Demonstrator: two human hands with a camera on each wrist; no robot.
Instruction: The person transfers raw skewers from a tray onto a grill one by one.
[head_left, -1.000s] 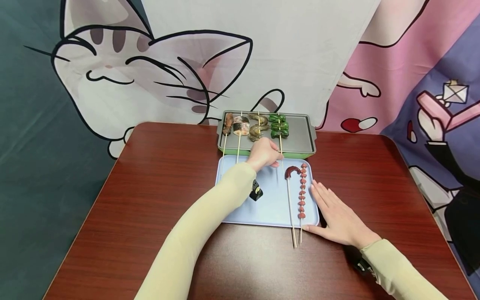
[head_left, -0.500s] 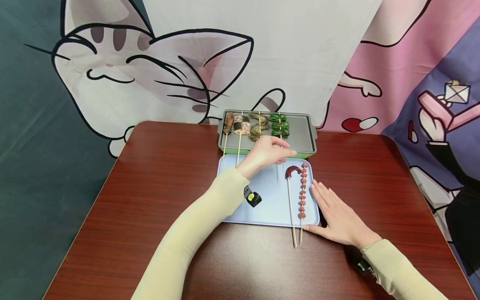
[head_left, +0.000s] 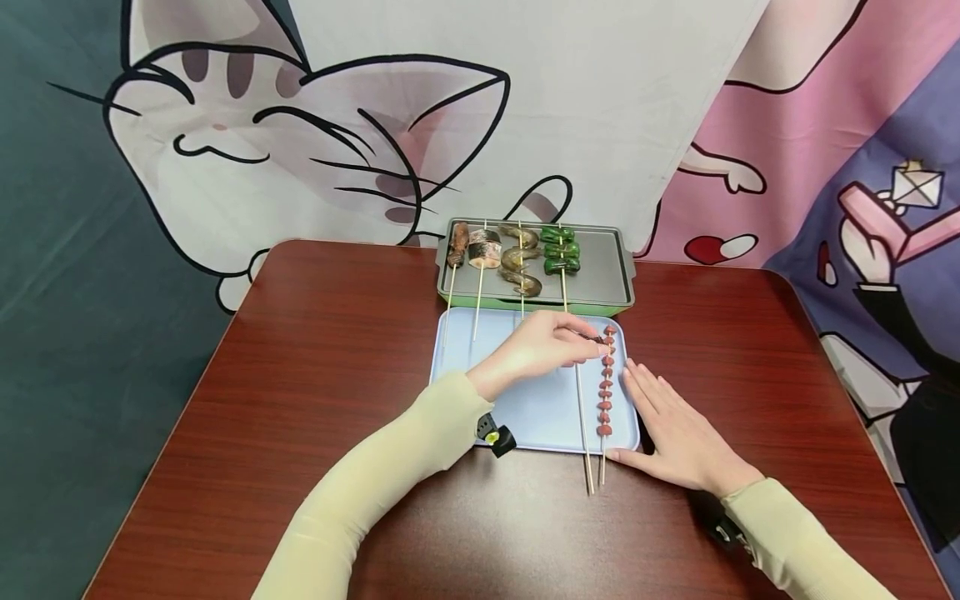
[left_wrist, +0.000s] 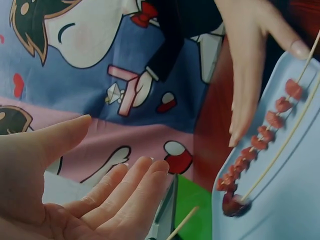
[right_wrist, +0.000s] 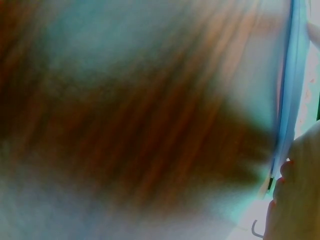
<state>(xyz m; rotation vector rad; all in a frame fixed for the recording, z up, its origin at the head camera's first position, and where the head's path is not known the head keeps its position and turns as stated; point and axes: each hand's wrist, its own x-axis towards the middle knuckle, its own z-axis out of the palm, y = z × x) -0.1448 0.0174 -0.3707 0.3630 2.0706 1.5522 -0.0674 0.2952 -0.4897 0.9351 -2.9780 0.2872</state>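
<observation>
- The left hand point(head_left: 542, 348) hovers over the upper middle of the blue tray point(head_left: 536, 408), fingers loosely extended with room between them, tips at the dark curled head of the octopus skewer point(head_left: 579, 392); the left wrist view shows the palm open with nothing in it.
- That skewer lies lengthwise down the tray's right part, its stick running past the near edge onto the table point(head_left: 300, 375).
- Just right of it lies the red sausage skewer point(head_left: 603, 383), parallel and close, also overhanging the near edge.
- The right hand point(head_left: 675, 433) lies flat, fingers straight and together, along the tray's right rim, thumb at the near right corner; it holds nothing.
- The grey baking pan point(head_left: 600, 275), centre top of the frame, butts against the tray's far edge. Four skewers fill its left half: brown meat point(head_left: 456, 246), a roll point(head_left: 483, 248), shrimp point(head_left: 520, 262), green peppers point(head_left: 559, 252). Their sticks reach over onto the tray.
- The pan's right half is bare metal; wide table lies left of the tray.
</observation>
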